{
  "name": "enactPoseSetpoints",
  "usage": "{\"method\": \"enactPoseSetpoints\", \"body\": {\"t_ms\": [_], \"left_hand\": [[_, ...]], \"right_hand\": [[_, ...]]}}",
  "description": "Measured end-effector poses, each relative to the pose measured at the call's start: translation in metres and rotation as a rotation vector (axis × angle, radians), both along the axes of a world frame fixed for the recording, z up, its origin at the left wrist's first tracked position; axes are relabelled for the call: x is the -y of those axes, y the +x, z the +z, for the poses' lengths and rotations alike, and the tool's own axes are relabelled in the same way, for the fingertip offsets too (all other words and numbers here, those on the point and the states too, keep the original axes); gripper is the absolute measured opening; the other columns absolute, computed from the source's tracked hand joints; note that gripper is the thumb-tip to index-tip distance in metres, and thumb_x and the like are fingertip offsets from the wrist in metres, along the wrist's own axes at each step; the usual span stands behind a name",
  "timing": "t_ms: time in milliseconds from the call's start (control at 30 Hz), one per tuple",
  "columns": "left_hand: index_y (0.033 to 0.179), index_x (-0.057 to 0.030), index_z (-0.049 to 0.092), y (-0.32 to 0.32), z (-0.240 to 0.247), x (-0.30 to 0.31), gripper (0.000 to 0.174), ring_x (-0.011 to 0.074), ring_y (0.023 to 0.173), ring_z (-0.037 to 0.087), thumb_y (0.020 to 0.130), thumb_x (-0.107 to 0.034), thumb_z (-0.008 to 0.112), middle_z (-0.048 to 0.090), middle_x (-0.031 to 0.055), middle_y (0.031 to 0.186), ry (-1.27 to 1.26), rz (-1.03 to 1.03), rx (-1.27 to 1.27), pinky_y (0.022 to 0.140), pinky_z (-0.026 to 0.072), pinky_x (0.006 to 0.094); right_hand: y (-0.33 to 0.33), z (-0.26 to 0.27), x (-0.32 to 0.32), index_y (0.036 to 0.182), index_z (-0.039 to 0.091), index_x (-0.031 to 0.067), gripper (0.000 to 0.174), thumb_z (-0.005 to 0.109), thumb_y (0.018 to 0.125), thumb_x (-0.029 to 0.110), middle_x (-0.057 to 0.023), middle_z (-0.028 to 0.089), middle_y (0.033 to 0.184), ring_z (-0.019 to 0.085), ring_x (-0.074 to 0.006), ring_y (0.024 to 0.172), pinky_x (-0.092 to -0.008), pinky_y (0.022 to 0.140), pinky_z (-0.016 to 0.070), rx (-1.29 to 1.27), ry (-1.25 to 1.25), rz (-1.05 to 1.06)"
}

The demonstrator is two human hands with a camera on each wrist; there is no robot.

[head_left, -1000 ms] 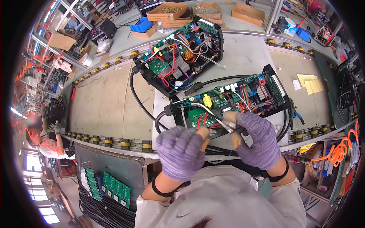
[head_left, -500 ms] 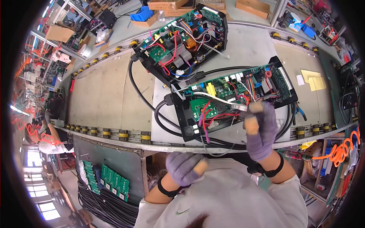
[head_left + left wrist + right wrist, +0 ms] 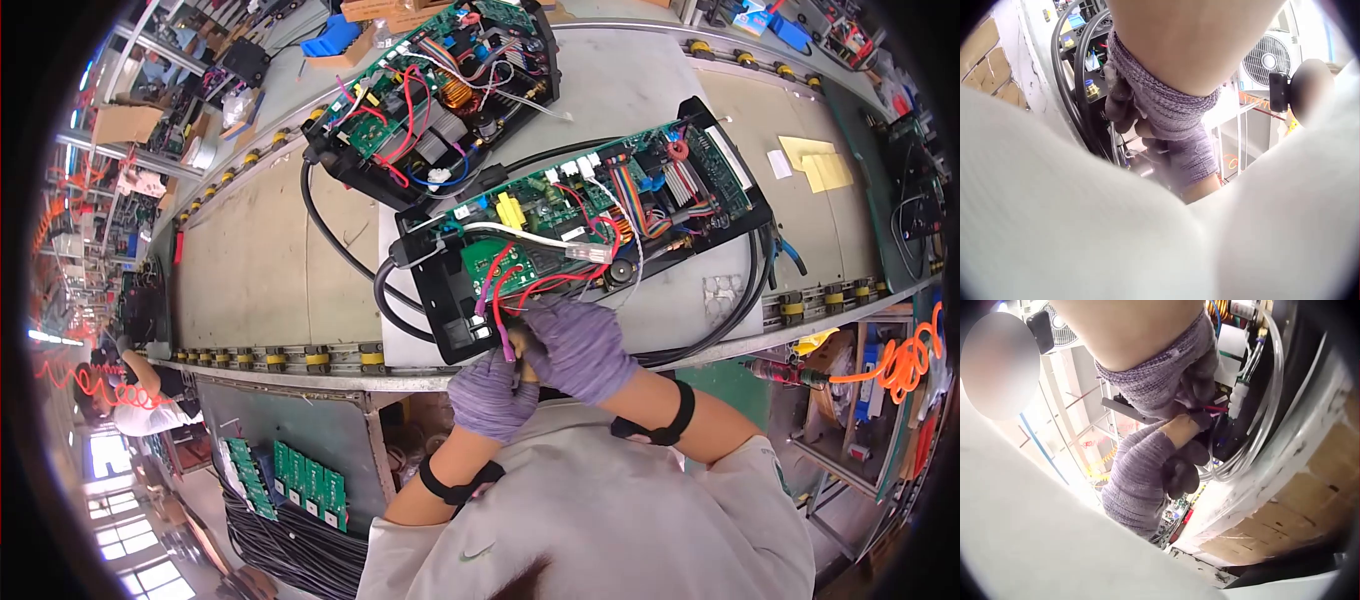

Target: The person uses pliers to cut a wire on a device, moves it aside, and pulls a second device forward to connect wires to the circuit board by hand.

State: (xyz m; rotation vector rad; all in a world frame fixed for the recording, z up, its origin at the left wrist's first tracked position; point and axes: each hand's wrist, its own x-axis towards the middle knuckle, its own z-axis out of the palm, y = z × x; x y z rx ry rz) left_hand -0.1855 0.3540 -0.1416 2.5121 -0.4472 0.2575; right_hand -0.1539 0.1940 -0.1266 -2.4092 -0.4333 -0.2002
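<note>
The gloved left hand (image 3: 493, 398) pinches a red wire (image 3: 499, 310) near its pink sleeved end, at the front left edge of the nearer black chassis (image 3: 450, 322). Against it, the gloved right hand (image 3: 582, 350) has bent fingers reaching to the same spot; its fingertips are partly hidden. A clear connector (image 3: 588, 252) on white and black wires lies across the green board (image 3: 490, 262). In the right wrist view, the left hand (image 3: 1141, 469) meets the right hand (image 3: 1169, 384) beside a red wire (image 3: 1213, 409). Both hands (image 3: 1163, 115) overlap in the left wrist view.
A second opened unit (image 3: 430, 110) stands behind at the left, with a black cable (image 3: 318, 215) curving beside it. Yellow papers (image 3: 815, 163) lie at the right. Roller rails (image 3: 316, 358) run along the bench edge. Green boards (image 3: 310, 485) lie at lower left.
The right hand has let go of the clear connector and moved left and down. The left hand, earlier apart below the bench edge, has met it at the red wire. The head view has shifted.
</note>
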Motion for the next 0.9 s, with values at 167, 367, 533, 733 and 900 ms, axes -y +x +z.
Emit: {"method": "enactPoseSetpoints", "body": {"t_ms": [167, 367, 533, 733, 900], "left_hand": [[0.103, -0.0071, 0.067, 0.005, -0.001, -0.008, 0.022, 0.0274, 0.058, 0.063, 0.085, -0.018, 0.067, 0.062, 0.0118, 0.068, -0.142, -0.034, -0.004, 0.053, 0.0506, 0.0349], [0.118, -0.0057, 0.064, 0.002, 0.007, -0.006, 0.042, 0.0185, 0.053, 0.057, 0.090, -0.037, 0.064, 0.059, 0.0054, 0.066, -0.429, -0.051, -0.280, 0.050, 0.0438, 0.0290], [0.126, -0.0010, 0.059, 0.002, 0.028, 0.001, 0.063, 0.0054, 0.044, 0.038, 0.092, -0.054, 0.056, 0.047, -0.0061, 0.060, -1.087, -0.039, -0.977, 0.043, 0.0280, 0.0210], [0.084, -0.0082, 0.054, 0.008, 0.037, 0.007, 0.046, 0.0058, 0.041, 0.034, 0.091, -0.054, 0.059, 0.040, -0.0045, 0.054, -1.184, 0.007, -1.152, 0.038, 0.0251, 0.0217], [0.098, -0.0058, 0.061, 0.000, 0.029, 0.001, 0.035, 0.0057, 0.048, 0.041, 0.095, -0.041, 0.057, 0.046, -0.0032, 0.059, -0.930, -0.115, -1.105, 0.044, 0.0314, 0.0216]], "right_hand": [[0.006, 0.003, 0.011, 0.114, 0.062, 0.0102, 0.040, 0.064, 0.079, 0.029, -0.0123, 0.064, 0.101, 0.065, -0.0312, 0.089, -0.0409, 0.074, 0.0534, -0.183, -0.093, 0.183], [-0.008, -0.001, 0.041, 0.116, 0.062, 0.0120, 0.036, 0.058, 0.086, 0.031, -0.0113, 0.064, 0.098, 0.064, -0.0318, 0.085, -0.0421, 0.072, 0.0530, -0.130, 0.218, 0.334], [-0.010, 0.048, 0.040, 0.113, 0.062, 0.0104, 0.034, 0.059, 0.086, 0.030, -0.0112, 0.064, 0.097, 0.065, -0.0318, 0.085, -0.0426, 0.070, 0.0529, -0.356, -0.280, 0.475], [-0.015, 0.037, 0.053, 0.107, 0.064, 0.0059, 0.032, 0.060, 0.087, 0.030, -0.0136, 0.065, 0.088, 0.066, -0.0312, 0.080, -0.0419, 0.068, 0.0533, -0.321, -0.076, 0.432], [-0.003, 0.038, 0.065, 0.111, 0.062, -0.0013, 0.031, 0.057, 0.090, 0.021, -0.0166, 0.068, 0.088, 0.068, -0.0253, 0.077, -0.0310, 0.069, 0.0529, -0.200, 0.477, -0.114]]}}
